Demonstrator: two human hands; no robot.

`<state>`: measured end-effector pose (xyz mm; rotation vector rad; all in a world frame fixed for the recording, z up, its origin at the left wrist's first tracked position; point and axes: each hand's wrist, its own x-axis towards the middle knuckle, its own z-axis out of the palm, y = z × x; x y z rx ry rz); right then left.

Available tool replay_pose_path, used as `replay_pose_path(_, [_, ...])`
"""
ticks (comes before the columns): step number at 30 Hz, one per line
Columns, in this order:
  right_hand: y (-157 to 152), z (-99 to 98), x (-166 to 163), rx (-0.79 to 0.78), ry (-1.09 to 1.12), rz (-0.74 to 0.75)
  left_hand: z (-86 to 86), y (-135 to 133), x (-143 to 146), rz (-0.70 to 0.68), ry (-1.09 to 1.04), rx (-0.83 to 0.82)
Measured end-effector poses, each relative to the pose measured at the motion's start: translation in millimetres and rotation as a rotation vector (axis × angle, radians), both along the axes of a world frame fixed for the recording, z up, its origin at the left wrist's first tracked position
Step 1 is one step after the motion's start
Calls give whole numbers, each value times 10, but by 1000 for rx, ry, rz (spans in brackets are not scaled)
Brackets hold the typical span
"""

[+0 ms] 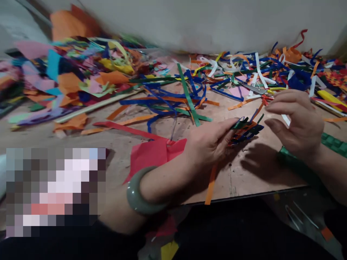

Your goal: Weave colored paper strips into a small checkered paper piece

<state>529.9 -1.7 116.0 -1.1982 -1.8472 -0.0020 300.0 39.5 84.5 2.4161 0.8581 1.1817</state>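
Note:
My left hand holds a small woven piece of paper strips in dark blue, green and orange, pinched between thumb and fingers. A pale green bangle sits on that wrist. My right hand hovers just right of the woven piece with fingers curled and pinched; a white strip end shows at its fingertips. An orange strip lies under my left forearm.
A wooden board carries loose coloured paper strips and a red sheet. A heap of paper scraps lies at the left. Scissors rest among strips at the back. A green woven band lies at the right.

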Motion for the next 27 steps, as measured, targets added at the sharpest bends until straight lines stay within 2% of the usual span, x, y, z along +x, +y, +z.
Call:
replay_pose_path(3, [-86,79,-95,-6,-156,63,-27,-65,7,-63,31,91])
replay_pose_path(6, [-152,126,-130,-46,-209,70,-34,-98,39,-159,-8,121])
replay_pose_path(10, [-205,158,-120,-174,-241,24,-23,-107,71,-143,-10,336])
replay_pose_path(13, [-212,139,-116,-214,-254,49,-26,-101,74,-134,-21,455])
replay_pose_path(16, [-209,75,-118,-185,-244,64,-30,-106,74,-129,-49,445])
replay_pose_path(21, [-216,-32,-79,-159,-305,26,4,-133,72,-99,-2,284])
replay_pose_path(23, [-220,-50,-50,-130,-341,10,16,-131,73,-102,-1,289])
replay_pose_path(25, [-214,-54,-30,-40,-377,4,18,-121,73,-121,-32,338])
replay_pose_path(27, [-196,-48,-30,172,-391,50,16,-108,67,-141,-58,383])
